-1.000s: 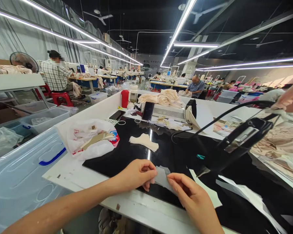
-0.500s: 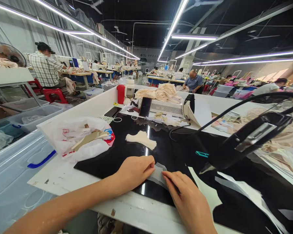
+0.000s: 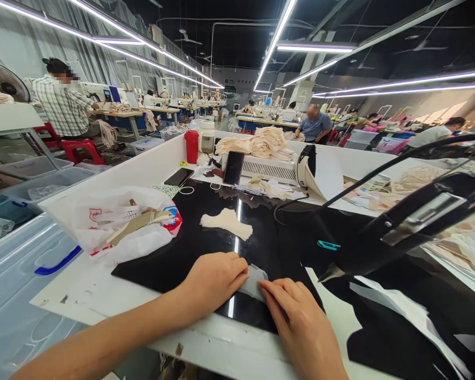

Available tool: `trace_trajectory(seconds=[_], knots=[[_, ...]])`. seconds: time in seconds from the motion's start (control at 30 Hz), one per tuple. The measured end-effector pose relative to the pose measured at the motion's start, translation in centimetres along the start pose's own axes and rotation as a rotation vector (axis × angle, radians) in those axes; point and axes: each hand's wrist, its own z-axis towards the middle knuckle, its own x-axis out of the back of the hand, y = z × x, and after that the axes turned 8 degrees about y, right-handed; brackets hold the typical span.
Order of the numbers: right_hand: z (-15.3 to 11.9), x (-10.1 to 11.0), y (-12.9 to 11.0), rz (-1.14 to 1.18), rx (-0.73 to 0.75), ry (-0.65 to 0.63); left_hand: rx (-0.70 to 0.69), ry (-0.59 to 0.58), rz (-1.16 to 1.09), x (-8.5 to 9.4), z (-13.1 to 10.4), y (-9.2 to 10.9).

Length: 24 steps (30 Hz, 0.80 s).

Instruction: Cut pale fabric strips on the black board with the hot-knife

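A small translucent whitish piece lies on the glossy black work surface between my hands. My left hand is closed, its fingertips pinching the left edge of that piece. On the right edge, my right hand has its thumb and fingers pressed together on the piece. Beyond them lies a cream fabric piece, flat and by itself. A pale green-white sheet is just right of my right hand.
A black tool with a pointed tip and cable hangs at the right, near a teal clip. White scraps lie below it. A plastic bag stands left. Behind are a red cup, phones and folded fabric. People sit farther off.
The view has shifted slightly. My right fingertips have moved a little closer to my left hand, and both hands still pinch the translucent piece.
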Motion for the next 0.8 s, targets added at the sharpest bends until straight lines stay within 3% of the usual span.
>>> trace_trajectory(seconds=[0.5,0.8], knots=[[0.03,-0.35,-0.10,0.065,-0.001,0.004,-0.004,-0.053,0.059,0.07,-0.32,-0.02],[0.09,-0.31,-0.18,0.042,0.027,0.019,-0.192,0.157,0.088,-0.77,-0.49,-0.34]])
